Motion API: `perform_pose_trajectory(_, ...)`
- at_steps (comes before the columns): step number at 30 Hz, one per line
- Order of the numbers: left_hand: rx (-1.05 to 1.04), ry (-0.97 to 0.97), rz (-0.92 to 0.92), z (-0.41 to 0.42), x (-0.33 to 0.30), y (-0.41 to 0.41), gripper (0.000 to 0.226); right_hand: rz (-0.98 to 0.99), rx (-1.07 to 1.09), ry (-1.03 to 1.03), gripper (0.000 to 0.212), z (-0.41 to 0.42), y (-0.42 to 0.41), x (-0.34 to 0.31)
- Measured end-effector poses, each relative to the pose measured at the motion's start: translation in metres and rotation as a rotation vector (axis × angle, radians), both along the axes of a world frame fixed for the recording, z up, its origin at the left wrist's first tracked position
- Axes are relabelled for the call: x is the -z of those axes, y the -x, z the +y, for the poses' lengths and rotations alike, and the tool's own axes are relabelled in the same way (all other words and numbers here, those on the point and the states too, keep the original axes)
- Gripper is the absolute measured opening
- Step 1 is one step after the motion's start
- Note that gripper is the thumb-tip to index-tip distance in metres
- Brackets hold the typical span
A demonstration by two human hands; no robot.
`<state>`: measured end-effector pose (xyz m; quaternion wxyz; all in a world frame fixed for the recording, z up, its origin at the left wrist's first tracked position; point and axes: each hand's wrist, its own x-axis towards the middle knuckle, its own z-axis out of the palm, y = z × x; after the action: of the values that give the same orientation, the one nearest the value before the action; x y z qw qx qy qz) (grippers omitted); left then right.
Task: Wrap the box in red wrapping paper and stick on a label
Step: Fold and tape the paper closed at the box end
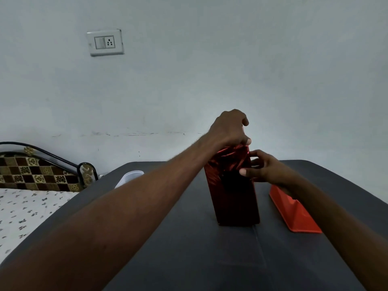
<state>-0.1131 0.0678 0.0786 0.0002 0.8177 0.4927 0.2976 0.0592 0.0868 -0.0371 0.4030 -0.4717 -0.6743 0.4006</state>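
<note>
The box [233, 192], already sheathed in shiny red wrapping paper [232, 156], is stood on end near the middle of the dark grey table [168, 238], its long axis upright and its open, crumpled top end pointed away from the camera. That top end is where the fold must be made, and both hands are met there: the left hand [228, 128] is placed directly above it, fingers curled down and seemingly pinching the gathered paper, while the right hand [266, 168] is brought in from the right side, just beside the upper edge, thumb and fingers partly bent against the paper. Whether the right hand actually grips a flap cannot be told in the dim light. The lower faces are seen smooth and dark. An orange-red tape dispenser [294, 211], probably, lies near on the right.
</note>
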Motion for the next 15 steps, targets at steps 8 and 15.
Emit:
perform_pose_trajectory(8,0.104,0.087,-0.054,-0.004,-0.035,0.007,0.045,0.002,-0.010,0.041,0.061,-0.003,-0.012,0.007)
perform_pose_trajectory(15,0.112,0.114,0.377,-0.002,-0.028,0.014,0.041,0.014,-0.010,0.026,0.060,-0.006,-0.017,0.014)
